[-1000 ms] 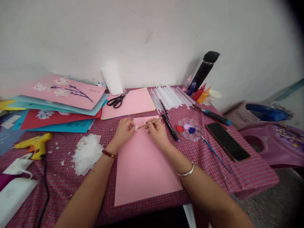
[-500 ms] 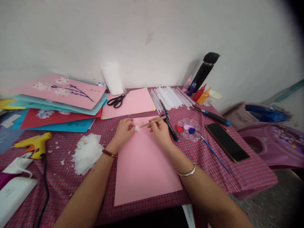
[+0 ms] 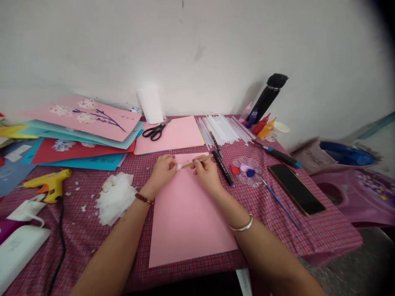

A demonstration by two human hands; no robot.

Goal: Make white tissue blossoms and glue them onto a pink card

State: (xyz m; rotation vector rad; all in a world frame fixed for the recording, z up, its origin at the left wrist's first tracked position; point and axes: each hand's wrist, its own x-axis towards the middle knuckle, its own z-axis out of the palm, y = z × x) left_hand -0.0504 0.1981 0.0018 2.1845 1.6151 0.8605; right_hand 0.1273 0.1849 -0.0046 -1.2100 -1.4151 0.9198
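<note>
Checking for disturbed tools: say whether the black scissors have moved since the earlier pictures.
No; the black scissors keep their place against the pink paper stack.

A plaid-clothed table (image 3: 333, 238) spanned the lower frame; on it lay a yellow glue gun (image 3: 54, 185) at left, a pink paper sheet (image 3: 191, 222) at lower centre, a smartphone (image 3: 296, 189) at right.

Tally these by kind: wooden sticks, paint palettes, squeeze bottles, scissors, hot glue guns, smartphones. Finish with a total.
Wooden stick, in the right hand: 1
Paint palette: 1
Squeeze bottles: 4
Scissors: 1 pair
Hot glue gun: 1
Smartphone: 1
Total: 9
</note>
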